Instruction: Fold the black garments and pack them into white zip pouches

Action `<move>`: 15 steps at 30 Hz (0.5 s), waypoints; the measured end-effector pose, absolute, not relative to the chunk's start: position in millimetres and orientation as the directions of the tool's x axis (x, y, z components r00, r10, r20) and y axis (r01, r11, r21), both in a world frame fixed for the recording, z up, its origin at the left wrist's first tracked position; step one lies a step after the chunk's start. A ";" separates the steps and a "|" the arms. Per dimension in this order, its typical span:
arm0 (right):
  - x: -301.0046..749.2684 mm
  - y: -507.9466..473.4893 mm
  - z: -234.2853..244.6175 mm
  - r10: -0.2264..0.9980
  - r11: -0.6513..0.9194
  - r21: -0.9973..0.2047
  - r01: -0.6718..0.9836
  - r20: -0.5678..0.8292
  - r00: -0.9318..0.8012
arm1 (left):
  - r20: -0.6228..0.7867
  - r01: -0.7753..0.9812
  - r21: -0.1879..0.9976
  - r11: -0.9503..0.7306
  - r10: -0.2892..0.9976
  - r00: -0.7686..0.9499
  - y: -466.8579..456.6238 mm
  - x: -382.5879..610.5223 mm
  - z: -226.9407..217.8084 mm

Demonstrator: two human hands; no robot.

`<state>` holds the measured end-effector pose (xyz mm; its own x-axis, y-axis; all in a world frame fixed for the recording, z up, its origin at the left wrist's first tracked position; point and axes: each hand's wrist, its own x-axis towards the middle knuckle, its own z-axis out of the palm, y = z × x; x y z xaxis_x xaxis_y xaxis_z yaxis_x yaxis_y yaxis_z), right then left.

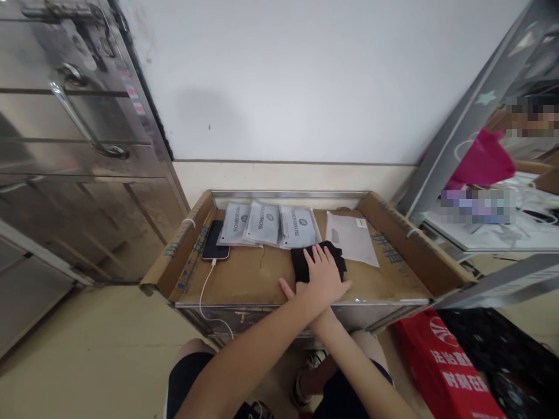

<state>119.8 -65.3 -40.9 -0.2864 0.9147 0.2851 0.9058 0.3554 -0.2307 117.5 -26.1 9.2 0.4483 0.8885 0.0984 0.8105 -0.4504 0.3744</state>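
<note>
My forearms cross over the front edge of a cardboard-lined tabletop. On top, my left hand [325, 272] lies flat with its fingers spread across a folded black cloth [301, 265]. My right hand [289, 289] reaches in beneath the left wrist and is mostly hidden; its thumb sticks out to the left, stretched, beside the cloth's near edge. Just behind the cloth lie several frosted plastic packets [299, 226] with dark printed lettering, side by side and partly overlapping. To the right of them a flat translucent bag [351, 237] with a small white label reaches close to the cloth.
A dark phone [216, 241] with a white cable [201, 297] plugged in lies at the left, partly under a packet. Raised cardboard flaps [430, 256] border the sides. A wall stands behind, a metal door [74, 116] at left, and a red bag [449, 361] on the floor at right.
</note>
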 end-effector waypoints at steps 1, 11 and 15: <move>117.9 -76.7 -34.6 0.933 0.315 -0.235 0.920 0.254 -0.255 | 0.087 0.811 0.366 -0.457 0.884 0.459 -25.1 120.5 10.0; 195.7 -177.5 -9.4 0.981 -0.012 -0.846 0.534 0.094 0.171 | 0.260 0.510 0.342 -0.790 0.600 0.756 -59.4 16.0 5.8; 227.8 -134.0 3.0 0.899 0.018 -0.886 0.463 0.218 0.381 | 0.268 0.506 0.349 -0.789 0.602 0.753 -75.4 -18.8 3.9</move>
